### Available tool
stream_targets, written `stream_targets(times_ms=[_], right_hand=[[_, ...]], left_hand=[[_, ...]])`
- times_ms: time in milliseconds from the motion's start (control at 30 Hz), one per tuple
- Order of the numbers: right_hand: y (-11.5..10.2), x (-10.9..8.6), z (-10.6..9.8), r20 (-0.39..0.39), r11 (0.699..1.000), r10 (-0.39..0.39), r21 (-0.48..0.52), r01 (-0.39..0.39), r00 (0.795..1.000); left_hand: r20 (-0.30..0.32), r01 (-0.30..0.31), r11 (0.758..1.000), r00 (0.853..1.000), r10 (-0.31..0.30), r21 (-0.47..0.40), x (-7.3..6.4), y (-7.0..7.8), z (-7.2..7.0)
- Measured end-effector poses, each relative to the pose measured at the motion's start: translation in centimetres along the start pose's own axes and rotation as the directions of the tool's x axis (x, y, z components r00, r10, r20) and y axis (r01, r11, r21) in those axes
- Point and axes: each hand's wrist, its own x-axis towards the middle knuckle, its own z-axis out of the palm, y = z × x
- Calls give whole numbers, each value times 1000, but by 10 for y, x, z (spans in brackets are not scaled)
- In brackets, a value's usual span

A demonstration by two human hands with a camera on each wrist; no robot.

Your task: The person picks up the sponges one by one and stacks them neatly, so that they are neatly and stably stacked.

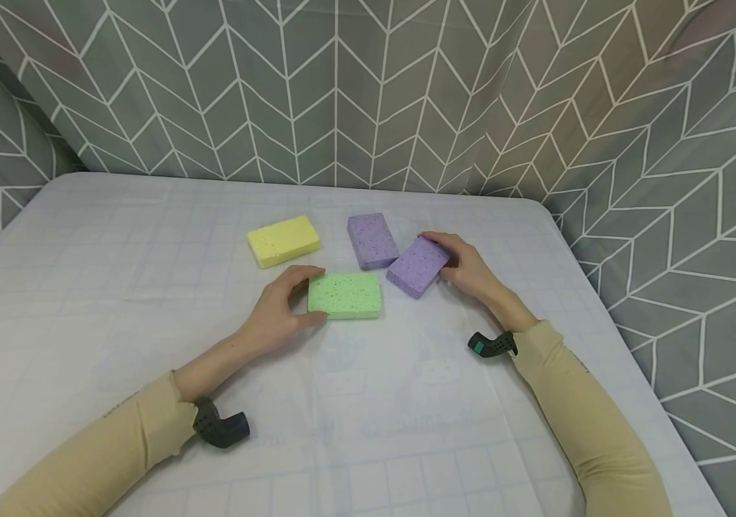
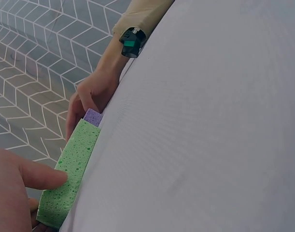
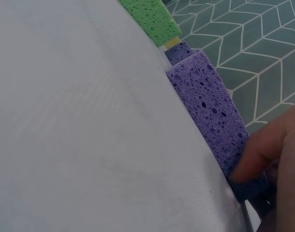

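A green sponge (image 1: 345, 296) lies flat near the middle of the table, its left end gripped between the thumb and fingers of my left hand (image 1: 280, 305). To its right my right hand (image 1: 467, 267) holds a purple sponge (image 1: 417, 268) by its right end; that sponge sits at a slant. Behind these, a second purple sponge (image 1: 372, 241) touches or nearly touches the held purple one. A yellow sponge (image 1: 283, 242) rests farther back on the left, apart from both hands. In the right wrist view the thumb presses the side of the purple sponge (image 3: 210, 111).
A white cloth (image 1: 115, 301) with faint grid lines covers the table. Grey curtains (image 1: 316, 93) with white zigzag lines hang behind and along the sides. Each wrist carries a black camera mount (image 1: 220, 425) below a tan sleeve (image 1: 103, 452).
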Motion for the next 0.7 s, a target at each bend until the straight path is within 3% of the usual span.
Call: stream_targets(times_ms=[400, 700], right_hand=[[0, -1, -3, 19, 1000, 11, 13, -11, 1000], [0, 0, -6, 72, 998, -60, 22, 58, 996]], left_hand=[[2, 8, 1000, 1000, -8, -1, 0, 1, 0], [5, 11, 1000, 1000, -11, -4, 0, 1, 0]])
